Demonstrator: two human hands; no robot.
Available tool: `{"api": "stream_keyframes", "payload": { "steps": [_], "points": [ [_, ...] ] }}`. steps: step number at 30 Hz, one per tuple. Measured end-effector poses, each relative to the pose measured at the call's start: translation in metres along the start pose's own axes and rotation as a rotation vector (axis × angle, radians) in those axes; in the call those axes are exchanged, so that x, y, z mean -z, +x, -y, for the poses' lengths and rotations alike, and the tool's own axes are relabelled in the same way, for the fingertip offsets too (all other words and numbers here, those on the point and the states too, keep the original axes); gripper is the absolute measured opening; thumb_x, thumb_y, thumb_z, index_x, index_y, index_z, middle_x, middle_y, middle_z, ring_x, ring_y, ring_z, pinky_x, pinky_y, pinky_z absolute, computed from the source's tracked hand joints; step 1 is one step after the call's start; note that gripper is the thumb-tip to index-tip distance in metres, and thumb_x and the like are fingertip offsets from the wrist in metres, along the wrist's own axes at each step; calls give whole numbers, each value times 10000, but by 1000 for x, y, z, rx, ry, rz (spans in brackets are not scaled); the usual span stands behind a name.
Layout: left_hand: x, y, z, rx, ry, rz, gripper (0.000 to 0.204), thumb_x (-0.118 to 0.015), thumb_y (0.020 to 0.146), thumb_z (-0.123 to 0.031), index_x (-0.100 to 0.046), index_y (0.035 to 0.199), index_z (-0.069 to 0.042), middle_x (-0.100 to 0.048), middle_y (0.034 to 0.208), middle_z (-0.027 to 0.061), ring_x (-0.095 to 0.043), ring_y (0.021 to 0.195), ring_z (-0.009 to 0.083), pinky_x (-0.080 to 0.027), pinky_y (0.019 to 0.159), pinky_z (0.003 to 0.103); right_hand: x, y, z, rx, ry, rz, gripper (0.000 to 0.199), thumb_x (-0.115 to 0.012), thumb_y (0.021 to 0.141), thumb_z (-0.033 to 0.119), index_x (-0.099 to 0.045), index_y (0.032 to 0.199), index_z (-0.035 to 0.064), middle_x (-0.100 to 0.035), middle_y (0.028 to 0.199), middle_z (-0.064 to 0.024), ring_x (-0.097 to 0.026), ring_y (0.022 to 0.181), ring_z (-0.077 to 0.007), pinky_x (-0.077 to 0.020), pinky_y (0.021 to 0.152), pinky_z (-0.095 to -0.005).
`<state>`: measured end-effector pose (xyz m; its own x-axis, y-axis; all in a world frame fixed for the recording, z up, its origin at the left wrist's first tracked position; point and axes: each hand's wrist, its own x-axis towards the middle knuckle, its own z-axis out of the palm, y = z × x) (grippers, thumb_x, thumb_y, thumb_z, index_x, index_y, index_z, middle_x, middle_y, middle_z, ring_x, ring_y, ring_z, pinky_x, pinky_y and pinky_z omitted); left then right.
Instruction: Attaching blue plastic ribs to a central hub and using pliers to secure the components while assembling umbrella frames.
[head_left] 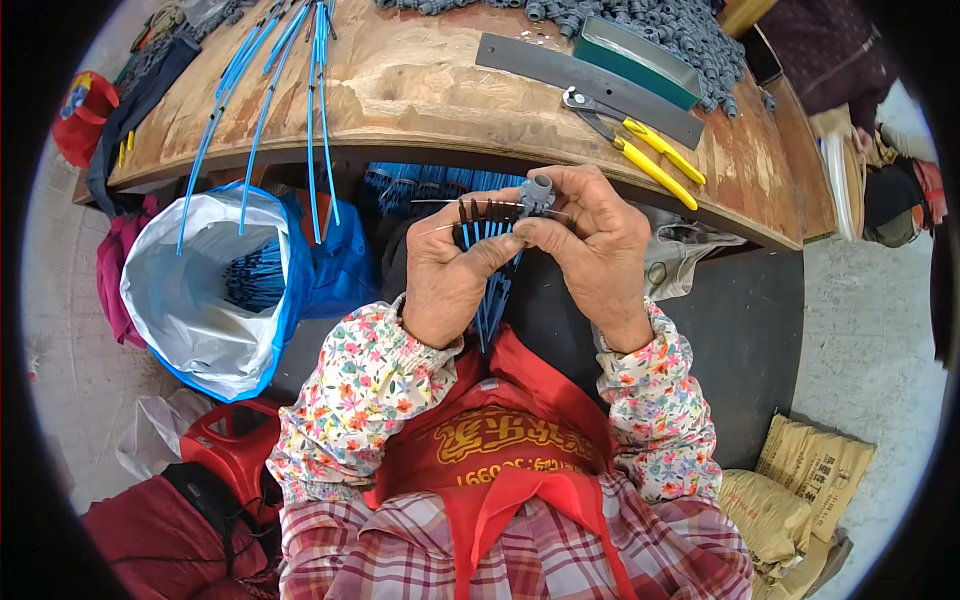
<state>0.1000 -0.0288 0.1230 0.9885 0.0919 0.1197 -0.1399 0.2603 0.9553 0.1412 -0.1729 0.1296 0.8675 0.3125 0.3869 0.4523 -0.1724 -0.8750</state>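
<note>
The left hand (445,280)'s grip is pinching blue rods (490,295) below the edge of the tabletop (420,80); the right hand (605,240) is holding a grey fitting (537,194) beside their dark tips. This piece is seemingly midway, though the view is hiding how they meet. Heaped fittings (655,35) and further rods (320,50) are waiting.

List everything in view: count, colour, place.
Table: one, brown, top
Fittings: many, grey, table's far right
Tray: one, green, by fittings
Bar: one, grey, by tray
Pliers: one, yellow-handled, table's right
Strips: several, blue, over table's front edge
Bundles: several, blue, under table
Lined bag: one, blue and white, left
Small bag: one, red, far left
Stool: one, red, lower left
Sacks: at least two, tan, lower right
Held strips: several, blue and black, centre
Held fitting: at least one, grey, centre
Apron: one, red, lap
Sleeves: two, floral, forearms
Left hand: one, bare, pinching held strips
Right hand: one, bare, at held fitting
</note>
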Motion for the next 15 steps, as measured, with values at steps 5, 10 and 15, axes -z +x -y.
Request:
{"api": "stream_keyframes", "payload": {
  "steps": [5,10,15],
  "points": [
    [-1,4,11,-62,21,-41,229,-612,822,9,-618,1051,14,-658,911,43,-598,806,90,-483,756,228,0,-1,-2,-91,234,-61,309,-719,741,-4,-608,1029,-28,-623,887,-43,-580,696,-64,-488,628,-202],
    [15,3,28,49,-38,131,252,-642,822,-38,-592,1066,1,-644,948,28,-581,826,74,-465,728,215,4,0,-1,-125,353,-44,301,-680,774,-52,-588,1061,-47,-634,928,-51,-607,793,-82,-505,718,-216],
    [13,4,37,-158,63,139,244,-627,842,-79,-557,1056,15,-621,891,73,-578,780,118,-452,684,247,9,1,-7,-121,354,-55,320,-668,776,-72,-582,1083,-54,-634,960,-60,-610,842,-98,-505,752,-223]
  ]
}}
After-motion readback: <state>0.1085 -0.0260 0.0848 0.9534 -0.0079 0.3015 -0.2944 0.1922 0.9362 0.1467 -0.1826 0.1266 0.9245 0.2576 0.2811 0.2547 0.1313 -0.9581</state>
